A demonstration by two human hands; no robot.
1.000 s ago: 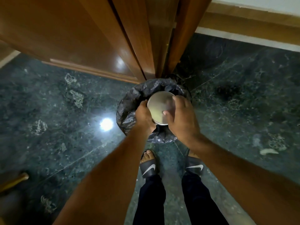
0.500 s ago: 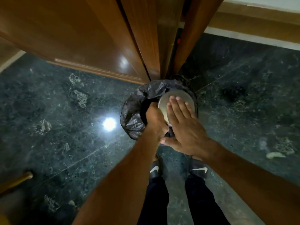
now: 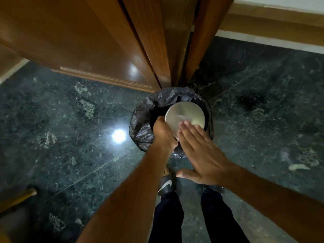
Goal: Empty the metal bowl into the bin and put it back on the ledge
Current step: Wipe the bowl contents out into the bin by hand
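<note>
The round metal bowl (image 3: 184, 114) is turned bottom-up over the bin (image 3: 140, 123), which is lined with a black plastic bag and stands on the floor against a wooden door frame. My left hand (image 3: 164, 135) grips the bowl's near left rim. My right hand (image 3: 203, 153) is flat with its fingers stretched out, the fingertips lying on the bowl's upturned base. What is inside the bowl and the bin is hidden.
Wooden doors and their frame (image 3: 157, 50) rise just behind the bin. The floor (image 3: 70, 137) is dark green polished stone with a bright light reflection at the left. My feet in black slides (image 3: 166, 185) stand right before the bin. A wooden stick end (image 3: 26, 193) shows at the lower left.
My right hand let go of the bowl's right side, opened flat and now rests its fingertips on the upturned base. The left hand kept its grip over the bin.
</note>
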